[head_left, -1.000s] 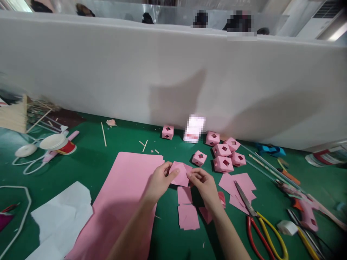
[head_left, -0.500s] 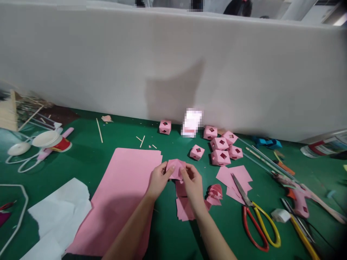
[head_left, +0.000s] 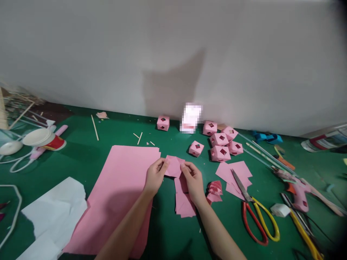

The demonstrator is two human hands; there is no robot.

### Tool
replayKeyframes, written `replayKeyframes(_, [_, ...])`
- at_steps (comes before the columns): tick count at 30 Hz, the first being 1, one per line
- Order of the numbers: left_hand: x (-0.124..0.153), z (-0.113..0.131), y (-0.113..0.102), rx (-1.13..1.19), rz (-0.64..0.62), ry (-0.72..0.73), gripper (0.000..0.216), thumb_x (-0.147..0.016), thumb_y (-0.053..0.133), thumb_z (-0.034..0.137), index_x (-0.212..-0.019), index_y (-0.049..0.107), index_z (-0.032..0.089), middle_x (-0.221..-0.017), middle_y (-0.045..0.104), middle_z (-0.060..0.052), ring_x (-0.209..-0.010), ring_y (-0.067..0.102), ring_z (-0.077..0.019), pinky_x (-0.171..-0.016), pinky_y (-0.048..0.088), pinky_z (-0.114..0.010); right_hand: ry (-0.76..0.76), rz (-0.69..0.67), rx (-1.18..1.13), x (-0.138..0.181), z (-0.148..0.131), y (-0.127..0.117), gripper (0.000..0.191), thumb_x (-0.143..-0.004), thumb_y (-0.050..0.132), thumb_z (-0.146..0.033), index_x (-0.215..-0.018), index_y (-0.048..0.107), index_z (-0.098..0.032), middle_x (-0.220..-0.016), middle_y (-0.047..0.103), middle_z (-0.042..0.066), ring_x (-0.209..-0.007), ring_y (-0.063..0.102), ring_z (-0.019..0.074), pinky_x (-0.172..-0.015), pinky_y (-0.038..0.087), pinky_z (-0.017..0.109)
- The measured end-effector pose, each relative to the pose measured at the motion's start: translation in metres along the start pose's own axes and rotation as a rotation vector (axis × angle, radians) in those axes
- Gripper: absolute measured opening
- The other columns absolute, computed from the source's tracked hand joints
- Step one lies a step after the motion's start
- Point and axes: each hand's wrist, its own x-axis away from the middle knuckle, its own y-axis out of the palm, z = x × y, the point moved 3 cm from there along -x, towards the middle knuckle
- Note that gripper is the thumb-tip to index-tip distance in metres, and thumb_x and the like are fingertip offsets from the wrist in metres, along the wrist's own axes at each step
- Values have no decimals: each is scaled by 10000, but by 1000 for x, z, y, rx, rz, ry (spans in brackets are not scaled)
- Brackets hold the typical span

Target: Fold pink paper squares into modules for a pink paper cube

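Between my two hands is a small creased square of pink paper (head_left: 174, 166). My left hand (head_left: 156, 176) pinches its left edge, and my right hand (head_left: 193, 179) pinches the right edge. More pink squares (head_left: 185, 206) lie on the table just below, partly covered by my right hand. A pleated stack of folded pink paper (head_left: 214, 191) sits right of my right wrist. Beyond my hands stand several folded pink paper boxes (head_left: 220, 154) with diamond-shaped holes. A large pink sheet (head_left: 127, 184) lies under my left forearm.
Scissors (head_left: 251, 207) with red and yellow handles rest partly on loose pink paper (head_left: 235, 177). A pink glue gun (head_left: 299, 193) lies farther right. At left are a paper cup (head_left: 45, 139) and torn white paper (head_left: 58, 209). A bright blurred screen (head_left: 191, 118) leans against the white partition.
The pink square, raised to a peak in the middle before, is now flatter and opened out between my fingers. My hands stay in nearly the same place. The view has tilted down slightly.
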Motion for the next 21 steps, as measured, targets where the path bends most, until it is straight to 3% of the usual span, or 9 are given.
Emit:
replayKeyframes(5, [1, 5, 1, 28, -14, 43, 294, -857, 610, 444, -890, 678, 160, -762, 615, -12, -699, 514, -138, -645, 398, -224, 19, -29, -42, -1, 0, 0, 326, -785, 682, -512, -884, 657, -202, -722, 632, 3, -646, 554, 144, -636, 454, 266])
replayKeyframes(14, [-1, 2, 0, 173, -38, 44, 265, -790, 671, 399, -711, 647, 147, -682, 581, 0, -682, 496, -135, -666, 394, -242, 26, -38, -191, -6, 9, -4, 313, -750, 721, -506, -802, 643, -207, -685, 573, -31, -596, 492, 110, -586, 401, 239])
replayKeyframes(21, [-2, 4, 0, 129, 8, 110, 299, -764, 677, 425, -666, 606, 152, -649, 530, 12, -650, 450, -124, -628, 369, -239, -34, -38, -71, -6, 5, -2, 359, -725, 714, -534, -823, 637, -198, -703, 589, -12, -605, 484, 115, -559, 379, 234])
